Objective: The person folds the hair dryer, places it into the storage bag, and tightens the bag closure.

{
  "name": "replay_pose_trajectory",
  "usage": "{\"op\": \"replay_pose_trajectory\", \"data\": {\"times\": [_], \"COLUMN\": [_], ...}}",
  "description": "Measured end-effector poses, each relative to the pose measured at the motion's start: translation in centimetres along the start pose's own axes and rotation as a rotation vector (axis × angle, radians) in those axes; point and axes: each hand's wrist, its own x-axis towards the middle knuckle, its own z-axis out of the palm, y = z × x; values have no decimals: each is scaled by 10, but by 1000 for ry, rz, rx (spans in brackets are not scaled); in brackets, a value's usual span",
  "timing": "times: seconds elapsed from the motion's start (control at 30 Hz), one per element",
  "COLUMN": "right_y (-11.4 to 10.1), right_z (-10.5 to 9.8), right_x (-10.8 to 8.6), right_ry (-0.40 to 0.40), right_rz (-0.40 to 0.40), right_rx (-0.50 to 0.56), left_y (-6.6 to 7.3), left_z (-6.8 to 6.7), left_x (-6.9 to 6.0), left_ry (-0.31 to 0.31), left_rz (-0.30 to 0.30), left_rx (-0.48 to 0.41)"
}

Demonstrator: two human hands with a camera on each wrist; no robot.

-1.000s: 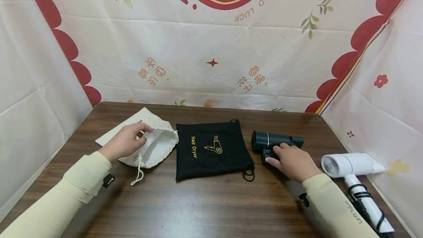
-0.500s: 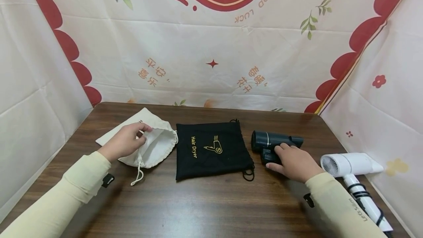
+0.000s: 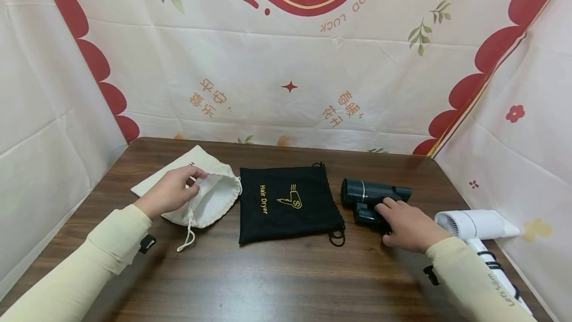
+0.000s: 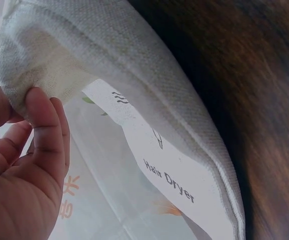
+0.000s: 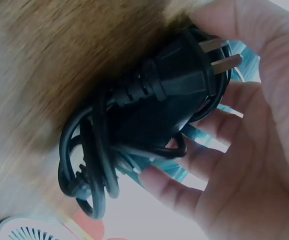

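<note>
In the head view my left hand (image 3: 170, 192) pinches the rim of a white drawstring bag (image 3: 220, 201), whose mouth gapes to the right. The left wrist view shows thumb and fingertips on the cloth edge, with "Hair Dryer" printed on the bag (image 4: 184, 150). My right hand (image 3: 410, 225) touches a dark blue hair dryer (image 3: 371, 192) lying on the table, its handle folded. From the right wrist, the fingers lie fairly straight along the dryer, the thumb apart on the other side. Between them show a two-pin plug (image 5: 182, 72) and a coiled black cord (image 5: 99, 150).
A black drawstring bag (image 3: 290, 205) lies flat between the hands. On the right stands a white hair dryer (image 3: 478, 225) with black cord round its handle, partly behind the right sleeve. A printed cloth (image 3: 250, 63) hangs behind the wooden table (image 3: 277, 277).
My right hand has slid right and towards me along the dark hair dryer, its thumb coming away from the handle. The dryer has barely moved. The left hand keeps its pinch on the white bag.
</note>
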Motion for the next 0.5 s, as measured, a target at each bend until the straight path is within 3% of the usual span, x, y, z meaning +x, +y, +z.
{"op": "replay_pose_trajectory", "data": {"times": [0.3,0.5], "right_y": [1,4], "right_z": [-2,4], "right_x": [-5,-5], "right_ry": [-52,8], "right_rz": [-1,-51], "right_rx": [45,-22], "left_y": [-2,-2], "left_z": [0,0], "left_x": [1,1], "left_ry": [-22,-27], "left_rz": [-21,-17], "left_rx": [2,0]}}
